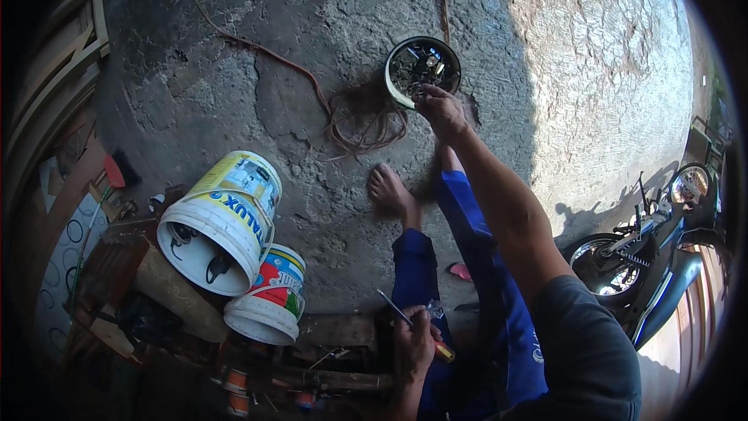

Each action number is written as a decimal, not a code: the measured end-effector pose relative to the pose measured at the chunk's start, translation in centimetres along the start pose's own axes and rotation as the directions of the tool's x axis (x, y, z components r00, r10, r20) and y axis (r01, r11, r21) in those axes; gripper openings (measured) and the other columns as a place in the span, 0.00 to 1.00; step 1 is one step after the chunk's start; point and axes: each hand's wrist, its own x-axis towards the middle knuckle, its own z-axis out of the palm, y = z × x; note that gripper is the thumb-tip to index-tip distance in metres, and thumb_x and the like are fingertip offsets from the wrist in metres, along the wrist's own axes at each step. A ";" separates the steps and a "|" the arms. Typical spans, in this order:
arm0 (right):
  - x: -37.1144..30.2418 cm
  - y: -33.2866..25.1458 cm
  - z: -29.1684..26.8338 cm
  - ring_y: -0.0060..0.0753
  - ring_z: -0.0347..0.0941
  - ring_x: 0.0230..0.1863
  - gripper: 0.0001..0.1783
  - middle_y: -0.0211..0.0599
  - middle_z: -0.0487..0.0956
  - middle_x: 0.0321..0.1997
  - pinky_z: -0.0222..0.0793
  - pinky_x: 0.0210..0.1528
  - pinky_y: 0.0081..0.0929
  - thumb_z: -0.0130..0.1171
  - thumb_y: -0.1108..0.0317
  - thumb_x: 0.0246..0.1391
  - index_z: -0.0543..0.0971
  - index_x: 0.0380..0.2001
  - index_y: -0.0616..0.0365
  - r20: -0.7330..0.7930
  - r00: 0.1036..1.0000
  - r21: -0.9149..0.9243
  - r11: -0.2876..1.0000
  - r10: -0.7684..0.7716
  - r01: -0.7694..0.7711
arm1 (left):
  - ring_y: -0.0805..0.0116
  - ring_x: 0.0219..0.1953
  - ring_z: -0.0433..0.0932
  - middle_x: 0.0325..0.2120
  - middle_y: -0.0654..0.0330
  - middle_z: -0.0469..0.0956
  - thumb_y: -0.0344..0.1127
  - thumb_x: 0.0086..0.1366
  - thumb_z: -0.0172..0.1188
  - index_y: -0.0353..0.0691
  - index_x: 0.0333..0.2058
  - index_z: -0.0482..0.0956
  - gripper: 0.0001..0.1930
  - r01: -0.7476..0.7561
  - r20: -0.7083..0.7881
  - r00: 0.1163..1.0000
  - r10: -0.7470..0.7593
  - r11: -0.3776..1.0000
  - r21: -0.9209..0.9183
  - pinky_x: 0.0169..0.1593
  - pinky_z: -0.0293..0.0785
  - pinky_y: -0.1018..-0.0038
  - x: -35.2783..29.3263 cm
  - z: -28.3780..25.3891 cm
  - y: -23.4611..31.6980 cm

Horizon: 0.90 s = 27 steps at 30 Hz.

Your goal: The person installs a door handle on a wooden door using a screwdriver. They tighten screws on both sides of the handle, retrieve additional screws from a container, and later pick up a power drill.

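Hands: right (441, 109) grip pinching in 1 bowl (397, 86); left (413, 339) clamps 1 screwdriver (405, 320).

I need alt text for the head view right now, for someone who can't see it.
Seated on cracked concrete, a person stretches the right hand into a round black tub of small parts, while the left hand holds a yellow-handled screwdriver near the lap. Two plastic paint buckets lie tipped at left; a motorbike stands at right.

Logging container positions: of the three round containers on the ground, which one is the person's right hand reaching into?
The dark shallow bowl of small parts up ahead; the right hand is at its rim. Both buckets lie tipped at left.
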 end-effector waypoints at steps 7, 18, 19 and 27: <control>4.0 2.4 -4.0 0.38 0.82 0.48 0.18 0.47 0.81 0.54 0.81 0.51 0.31 0.58 0.79 0.61 0.76 0.54 0.70 0.184 0.966 -0.094 0.975 -0.183 0.203 | 0.75 0.19 0.75 0.24 0.60 0.75 0.32 0.74 0.57 0.36 0.47 0.73 0.08 -0.077 0.028 0.997 0.078 0.996 -0.051 0.25 0.74 0.78 0.8 -0.8 0.4; 0.2 -0.5 0.4 0.45 0.77 0.58 0.29 0.52 0.75 0.60 0.77 0.60 0.36 0.51 0.76 0.62 0.63 0.66 0.71 0.171 0.977 0.288 0.943 0.124 -0.170 | 0.74 0.16 0.74 0.26 0.60 0.74 0.29 0.73 0.57 0.36 0.45 0.73 0.06 -0.157 0.027 0.987 0.159 0.986 -0.060 0.21 0.73 0.78 1.4 -1.0 1.3; 0.4 -0.5 0.4 0.45 0.77 0.59 0.30 0.53 0.74 0.61 0.77 0.61 0.36 0.50 0.77 0.62 0.62 0.67 0.71 0.150 0.980 0.268 0.949 0.127 -0.164 | 0.74 0.16 0.74 0.26 0.60 0.74 0.29 0.73 0.57 0.36 0.45 0.73 0.06 -0.160 0.029 0.986 0.162 0.986 -0.056 0.21 0.73 0.78 1.5 -1.0 1.4; 0.2 -0.4 1.0 0.51 0.71 0.65 0.34 0.61 0.67 0.66 0.75 0.64 0.36 0.46 0.86 0.62 0.54 0.71 0.72 0.112 0.986 0.175 0.975 0.120 -0.138 | 0.75 0.17 0.74 0.24 0.61 0.75 0.30 0.73 0.57 0.36 0.45 0.73 0.06 -0.171 0.023 0.985 0.172 0.984 -0.045 0.21 0.73 0.79 1.7 -1.1 1.3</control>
